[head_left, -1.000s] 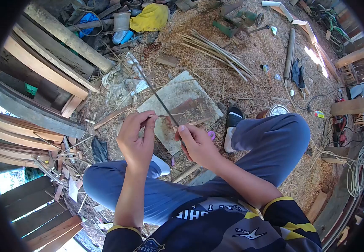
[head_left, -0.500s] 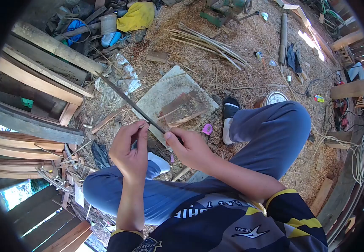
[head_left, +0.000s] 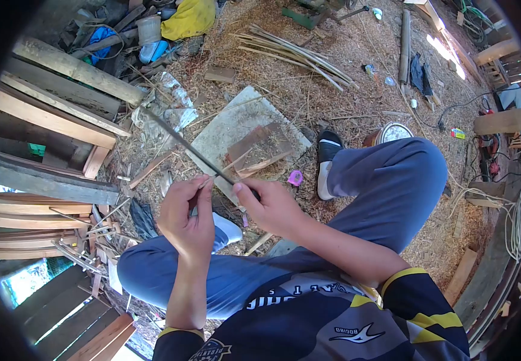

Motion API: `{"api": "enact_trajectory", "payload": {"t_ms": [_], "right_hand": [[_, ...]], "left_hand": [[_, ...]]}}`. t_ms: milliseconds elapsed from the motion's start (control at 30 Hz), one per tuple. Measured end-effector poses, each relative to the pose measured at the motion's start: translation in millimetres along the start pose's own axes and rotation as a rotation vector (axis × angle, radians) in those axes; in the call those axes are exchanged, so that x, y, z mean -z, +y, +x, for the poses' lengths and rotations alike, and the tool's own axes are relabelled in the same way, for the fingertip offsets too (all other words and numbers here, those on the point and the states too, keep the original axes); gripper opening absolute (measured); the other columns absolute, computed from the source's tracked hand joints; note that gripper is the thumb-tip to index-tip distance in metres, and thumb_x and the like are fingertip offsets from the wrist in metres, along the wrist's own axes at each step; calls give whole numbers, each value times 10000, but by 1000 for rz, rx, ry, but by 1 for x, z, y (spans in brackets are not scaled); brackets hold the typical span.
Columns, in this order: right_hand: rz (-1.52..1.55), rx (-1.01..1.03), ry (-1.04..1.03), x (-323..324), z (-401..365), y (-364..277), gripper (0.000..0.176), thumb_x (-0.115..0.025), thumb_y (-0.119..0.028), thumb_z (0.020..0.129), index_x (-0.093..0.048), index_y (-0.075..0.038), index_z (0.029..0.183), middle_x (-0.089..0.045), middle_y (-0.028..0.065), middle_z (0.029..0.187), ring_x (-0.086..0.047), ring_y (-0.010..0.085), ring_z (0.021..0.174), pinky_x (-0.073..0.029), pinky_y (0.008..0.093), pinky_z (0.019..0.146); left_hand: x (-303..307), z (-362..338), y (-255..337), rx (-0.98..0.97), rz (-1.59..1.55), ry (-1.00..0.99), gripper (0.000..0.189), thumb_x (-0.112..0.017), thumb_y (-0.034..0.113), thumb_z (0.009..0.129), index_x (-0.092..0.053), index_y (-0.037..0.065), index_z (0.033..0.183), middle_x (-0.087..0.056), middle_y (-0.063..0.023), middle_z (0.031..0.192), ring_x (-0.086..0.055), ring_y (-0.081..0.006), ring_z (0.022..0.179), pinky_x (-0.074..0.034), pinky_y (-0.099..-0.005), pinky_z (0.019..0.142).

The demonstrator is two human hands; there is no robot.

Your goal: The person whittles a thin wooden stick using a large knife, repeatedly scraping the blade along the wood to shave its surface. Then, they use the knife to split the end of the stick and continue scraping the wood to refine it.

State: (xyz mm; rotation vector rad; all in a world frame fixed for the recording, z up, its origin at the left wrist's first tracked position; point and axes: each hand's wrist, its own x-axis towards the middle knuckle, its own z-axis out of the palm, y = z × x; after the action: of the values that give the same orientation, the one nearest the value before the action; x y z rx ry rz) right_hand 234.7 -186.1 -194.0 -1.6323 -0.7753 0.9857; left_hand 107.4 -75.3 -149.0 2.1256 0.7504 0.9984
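Observation:
My right hand (head_left: 269, 207) is closed around the near end of a long, narrow, dark blade (head_left: 185, 143), thumb along its side. The blade slants away to the upper left, its far end over crumpled clear plastic. Beside it, my left hand (head_left: 188, 210) is closed, thumb and fingertips pinched together near the blade. Something small and pale may be between those fingertips; I cannot make it out. Below the hands lies a pale flat board (head_left: 242, 108) bearing a brown wood piece (head_left: 254, 139) and split slivers.
A pink tape measure (head_left: 295, 177) lies by my sandalled foot (head_left: 329, 150). Thin wooden strips (head_left: 302, 57) are piled farther off on shavings. A lidded bucket (head_left: 393, 133) stands beyond my knee. Curved timbers (head_left: 49, 123) line the left; coiled rope (head_left: 520, 222) hangs right.
The view has tipped slightly, shifting the floor upward in the picture. My left fingertips sit a little farther from the blade, and my right hand has moved slightly up and left.

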Motion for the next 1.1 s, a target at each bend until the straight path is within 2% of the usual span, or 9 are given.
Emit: {"api": "enact_trajectory", "payload": {"t_ms": [233,333,400,600,700,800,900,1000,1100], "right_hand": [[-23,-3,-58,5,-5,-6,443,-565,-403,1057,-725,-12,926,-624,187,661,-614,374,592,-471,470,591],[-12,-12,-19,2,0,-3,438,-568,-396,1055,-727,-10,924,-633,191,668,-626,374,601,-475,470,594],[-4,30,-49,3,-4,-5,435,-571,-395,1054,-730,-10,925,-642,195,677,-638,376,608,-476,468,593],[-100,-80,-58,6,1,-3,436,-582,-412,1048,-742,-21,940,-654,201,693,-655,388,617,-479,477,586],[-62,78,-64,6,-4,-5,436,-581,-415,1047,-744,-25,942,-656,204,696,-654,389,618,-479,487,591],[-47,-23,-28,0,1,10,422,-537,-344,1094,-643,2,877,-519,96,577,-461,155,525,-384,393,521],[-11,52,-26,-1,-1,7,434,-533,-344,1098,-633,4,857,-507,98,573,-458,147,521,-383,394,517],[-29,24,-102,6,-3,-2,440,-578,-411,1048,-755,-17,965,-662,201,703,-650,399,622,-505,471,616],[-57,-120,-124,7,1,-6,440,-577,-406,1048,-743,-14,936,-655,201,694,-658,396,631,-502,475,614]], "left_hand": [[2,-2,0,19,-14,-33,128,-704,-124,947,-651,-59,1044,-706,-147,1008,-732,-163,928,-617,-263,789],[-2,0,-2,-24,2,35,127,-764,-95,900,-706,-38,998,-736,-150,941,-734,-178,831,-585,-253,671],[-3,0,-3,-33,12,41,131,-768,-91,899,-709,-35,1002,-735,-147,937,-729,-178,823,-586,-258,670],[-1,-3,0,-24,28,29,130,-774,-83,898,-708,-31,996,-732,-138,928,-702,-164,788,-573,-254,649],[-1,-4,-1,-15,22,36,130,-777,-83,895,-705,-30,989,-732,-138,926,-700,-163,781,-563,-249,632],[0,-6,-1,-4,21,41,131,-780,-81,893,-705,-29,987,-733,-139,921,-702,-164,779,-560,-251,626],[-1,-5,-2,-24,26,42,139,-785,-82,889,-705,-27,989,-733,-142,916,-706,-170,776,-561,-251,629],[0,-11,-2,-45,49,2,145,-740,-109,919,-675,-36,1026,-713,-139,954,-716,-161,829,-583,-248,673],[1,-10,-3,-34,40,25,160,-764,-100,898,-691,-22,1018,-719,-137,929,-699,-168,780,-554,-250,634]]}}
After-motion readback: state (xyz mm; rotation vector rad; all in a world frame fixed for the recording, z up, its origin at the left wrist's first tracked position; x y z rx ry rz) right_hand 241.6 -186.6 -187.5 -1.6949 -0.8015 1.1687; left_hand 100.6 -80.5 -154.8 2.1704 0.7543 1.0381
